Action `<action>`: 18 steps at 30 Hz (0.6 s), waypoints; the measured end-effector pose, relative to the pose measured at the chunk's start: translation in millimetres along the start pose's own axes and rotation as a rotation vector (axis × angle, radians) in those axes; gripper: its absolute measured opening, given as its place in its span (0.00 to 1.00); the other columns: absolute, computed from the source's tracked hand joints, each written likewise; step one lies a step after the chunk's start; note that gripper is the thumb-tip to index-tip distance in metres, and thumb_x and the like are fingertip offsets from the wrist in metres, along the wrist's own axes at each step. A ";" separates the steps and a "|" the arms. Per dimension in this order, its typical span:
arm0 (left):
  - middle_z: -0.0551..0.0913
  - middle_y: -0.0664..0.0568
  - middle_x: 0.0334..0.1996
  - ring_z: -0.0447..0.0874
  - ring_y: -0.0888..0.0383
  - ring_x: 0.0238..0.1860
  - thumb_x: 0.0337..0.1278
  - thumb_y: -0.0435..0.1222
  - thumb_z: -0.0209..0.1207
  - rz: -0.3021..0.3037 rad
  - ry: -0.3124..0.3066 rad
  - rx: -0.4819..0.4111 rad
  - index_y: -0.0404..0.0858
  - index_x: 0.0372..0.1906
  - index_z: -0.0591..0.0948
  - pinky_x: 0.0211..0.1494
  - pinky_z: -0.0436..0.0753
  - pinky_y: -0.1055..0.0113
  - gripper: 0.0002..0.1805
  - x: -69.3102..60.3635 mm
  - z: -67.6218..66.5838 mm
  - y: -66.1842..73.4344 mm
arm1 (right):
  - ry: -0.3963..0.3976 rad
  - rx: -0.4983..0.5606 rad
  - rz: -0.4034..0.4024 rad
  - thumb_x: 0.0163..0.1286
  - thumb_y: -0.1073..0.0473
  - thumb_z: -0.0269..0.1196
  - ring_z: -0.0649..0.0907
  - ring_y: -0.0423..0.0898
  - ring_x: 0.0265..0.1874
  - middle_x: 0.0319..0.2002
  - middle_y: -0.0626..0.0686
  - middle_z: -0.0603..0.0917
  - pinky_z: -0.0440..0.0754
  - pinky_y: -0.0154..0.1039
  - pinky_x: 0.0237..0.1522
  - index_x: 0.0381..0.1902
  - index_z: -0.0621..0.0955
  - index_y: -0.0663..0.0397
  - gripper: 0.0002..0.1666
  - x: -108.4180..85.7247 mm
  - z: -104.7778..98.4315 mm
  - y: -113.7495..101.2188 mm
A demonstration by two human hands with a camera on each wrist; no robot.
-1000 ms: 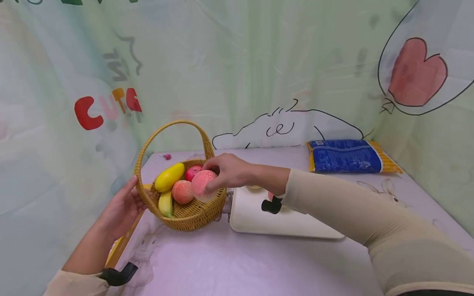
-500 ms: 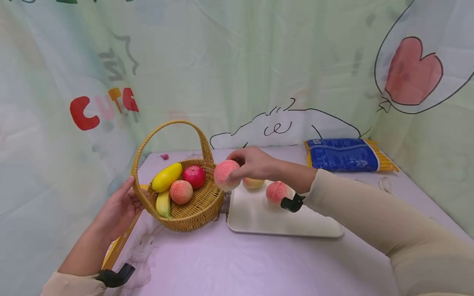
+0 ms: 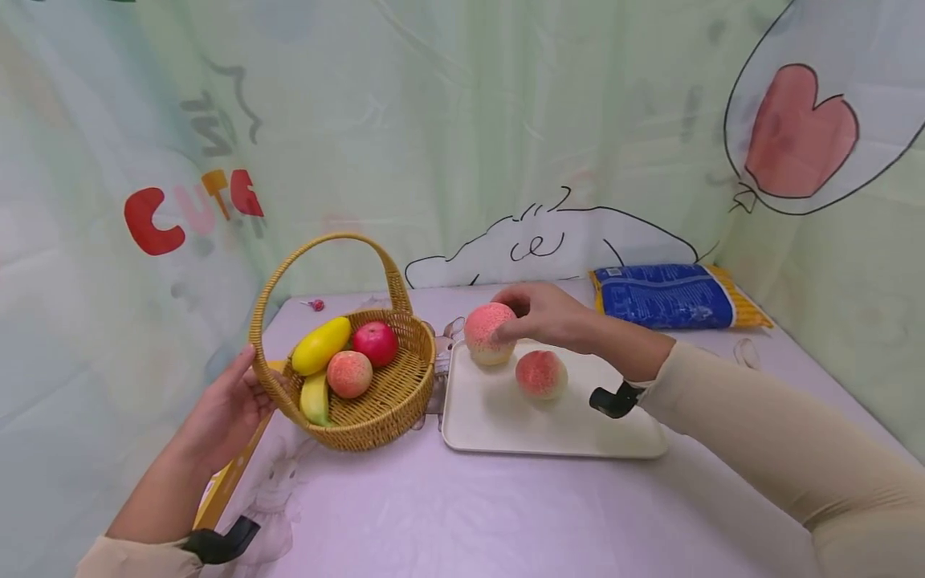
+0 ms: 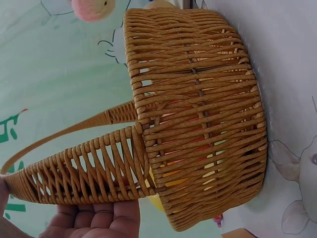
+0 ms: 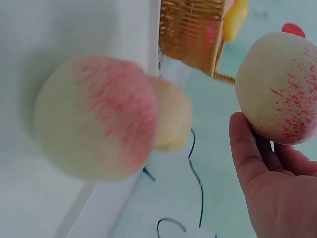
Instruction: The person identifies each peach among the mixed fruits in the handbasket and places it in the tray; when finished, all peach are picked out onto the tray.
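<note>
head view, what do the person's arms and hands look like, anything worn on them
Plain cream sleeves, left and right, end short of the wrists. A bent black piece shows near each cuff, left and right. The left hand and right hand wear no gloves.

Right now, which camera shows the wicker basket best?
Head view, because the wicker basket shows its handle, rim and inside. Left wrist: mainly its outer wall and handle, close up. Right wrist: only part, at the top edge.
</note>
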State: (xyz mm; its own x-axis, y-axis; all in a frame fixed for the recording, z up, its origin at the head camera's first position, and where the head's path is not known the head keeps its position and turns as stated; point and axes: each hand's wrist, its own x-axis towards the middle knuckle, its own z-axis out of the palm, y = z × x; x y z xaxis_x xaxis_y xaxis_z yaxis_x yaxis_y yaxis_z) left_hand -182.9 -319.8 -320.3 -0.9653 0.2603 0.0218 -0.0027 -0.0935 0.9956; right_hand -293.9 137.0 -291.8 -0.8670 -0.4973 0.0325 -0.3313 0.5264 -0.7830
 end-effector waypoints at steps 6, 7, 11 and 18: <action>0.83 0.57 0.41 0.79 0.61 0.46 0.84 0.54 0.35 0.000 -0.014 -0.009 0.45 0.44 0.81 0.58 0.78 0.72 0.26 -3.1 -0.8 1.1 | 0.055 0.039 0.065 0.64 0.54 0.71 0.80 0.51 0.52 0.53 0.55 0.84 0.81 0.45 0.55 0.62 0.80 0.55 0.29 -22.8 -17.7 21.6; 0.83 0.56 0.42 0.79 0.61 0.46 0.84 0.54 0.35 -0.001 -0.015 -0.015 0.45 0.45 0.80 0.58 0.78 0.72 0.26 -3.5 -0.8 1.5 | 0.065 0.035 0.075 0.64 0.55 0.71 0.80 0.52 0.53 0.54 0.56 0.84 0.81 0.46 0.56 0.62 0.80 0.56 0.29 -26.1 -20.3 25.2; 0.83 0.57 0.41 0.78 0.61 0.46 0.84 0.54 0.35 -0.005 -0.018 -0.025 0.46 0.45 0.80 0.57 0.77 0.72 0.25 -4.3 -0.5 2.6 | 0.098 0.011 0.134 0.65 0.53 0.70 0.80 0.54 0.56 0.57 0.57 0.83 0.81 0.49 0.59 0.65 0.78 0.57 0.32 -35.6 -28.7 41.1; 0.83 0.56 0.41 0.78 0.60 0.46 0.84 0.53 0.36 -0.007 -0.027 -0.052 0.45 0.45 0.80 0.56 0.77 0.72 0.24 -1.9 0.5 2.9 | 0.138 -0.001 0.215 0.68 0.49 0.69 0.78 0.56 0.58 0.60 0.61 0.81 0.78 0.55 0.63 0.67 0.76 0.59 0.35 -37.7 -38.9 75.6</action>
State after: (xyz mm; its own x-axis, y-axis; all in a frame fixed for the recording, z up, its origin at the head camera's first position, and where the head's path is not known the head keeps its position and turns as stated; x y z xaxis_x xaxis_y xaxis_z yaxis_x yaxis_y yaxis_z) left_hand -180.9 -320.1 -317.4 -0.9578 0.2868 0.0180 -0.0236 -0.1407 0.9898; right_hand -300.7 222.3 -328.0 -0.9601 -0.2751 -0.0496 -0.1346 0.6105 -0.7805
